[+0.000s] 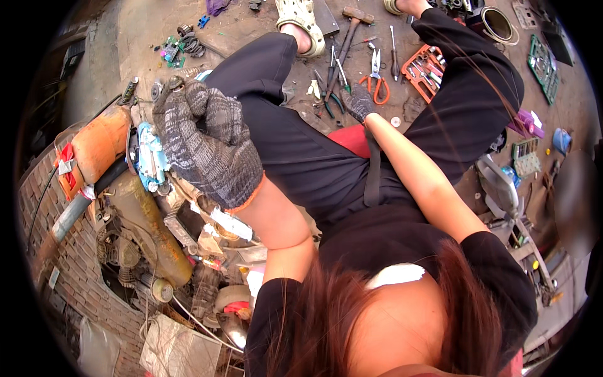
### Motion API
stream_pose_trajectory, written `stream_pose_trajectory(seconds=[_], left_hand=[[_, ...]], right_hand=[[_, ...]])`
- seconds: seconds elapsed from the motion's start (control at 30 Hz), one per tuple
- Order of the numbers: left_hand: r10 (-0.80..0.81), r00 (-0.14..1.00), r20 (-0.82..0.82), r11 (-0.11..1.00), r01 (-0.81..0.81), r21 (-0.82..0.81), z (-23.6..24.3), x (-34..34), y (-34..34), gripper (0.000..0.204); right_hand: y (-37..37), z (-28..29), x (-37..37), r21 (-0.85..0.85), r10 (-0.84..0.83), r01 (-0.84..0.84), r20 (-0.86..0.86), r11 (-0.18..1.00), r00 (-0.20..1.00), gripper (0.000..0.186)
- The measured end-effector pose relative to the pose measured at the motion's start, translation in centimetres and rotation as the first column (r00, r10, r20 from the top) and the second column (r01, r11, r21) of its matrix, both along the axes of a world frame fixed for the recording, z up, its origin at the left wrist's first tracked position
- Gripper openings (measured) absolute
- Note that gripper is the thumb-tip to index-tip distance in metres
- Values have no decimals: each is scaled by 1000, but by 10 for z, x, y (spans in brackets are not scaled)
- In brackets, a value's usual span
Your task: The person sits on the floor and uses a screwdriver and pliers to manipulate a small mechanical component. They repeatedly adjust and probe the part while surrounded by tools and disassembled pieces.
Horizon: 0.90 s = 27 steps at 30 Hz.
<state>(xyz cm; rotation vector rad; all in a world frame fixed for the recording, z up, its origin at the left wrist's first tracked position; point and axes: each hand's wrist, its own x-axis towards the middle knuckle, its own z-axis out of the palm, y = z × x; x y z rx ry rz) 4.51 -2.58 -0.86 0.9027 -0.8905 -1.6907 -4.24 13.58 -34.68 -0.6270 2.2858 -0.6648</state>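
Note:
My left hand (204, 141), in a grey knitted glove with an orange cuff, is raised at the left with its fingers curled. A small metallic bit shows at its top, but most of what it holds is hidden. Down between my legs, my right hand (359, 102), gloved alike, closes around the green handle of a screwdriver (342, 76), whose shaft points away from me. Beside it on the floor lie pliers (331, 103) with dark green handles. To the right are orange-handled pliers (377, 85), and a long hammer (352, 36) lies farther off.
An orange socket set case (427, 72) lies by my right leg, near another screwdriver (394, 56). A green tool case (543, 69) is at the far right. At my left are an orange tank-like part (100, 141), a rusty yellow cylinder (147, 220) and piled machine parts.

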Motion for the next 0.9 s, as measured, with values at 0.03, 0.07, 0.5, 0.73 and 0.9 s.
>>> stream_pose_trajectory(seconds=[0.03, 0.07, 0.5, 0.73, 0.9], left_hand=[[-76, 997, -29, 997, 76, -13, -3, -4, -3, 13], [83, 993, 83, 995, -86, 41, 0, -19, 0, 13], [-163, 987, -1, 959, 158, 237, -38, -43, -22, 20], [-39, 937, 347, 990, -12, 143, -31, -65, -24, 21], [14, 897, 442, 998, -36, 43, -38, -58, -29, 19]], right_hand=[[0, -5, 6, -31, 54, -52, 50, 998, 997, 41], [0, -10, 11, -65, 106, -100, 98, 993, 990, 40], [-4, -77, -21, 207, -269, 296, -152, 932, 951, 23], [-14, -64, -4, 307, 159, -156, 13, 939, 987, 25], [-28, -69, 35, 446, 192, -186, 31, 875, 981, 39]])
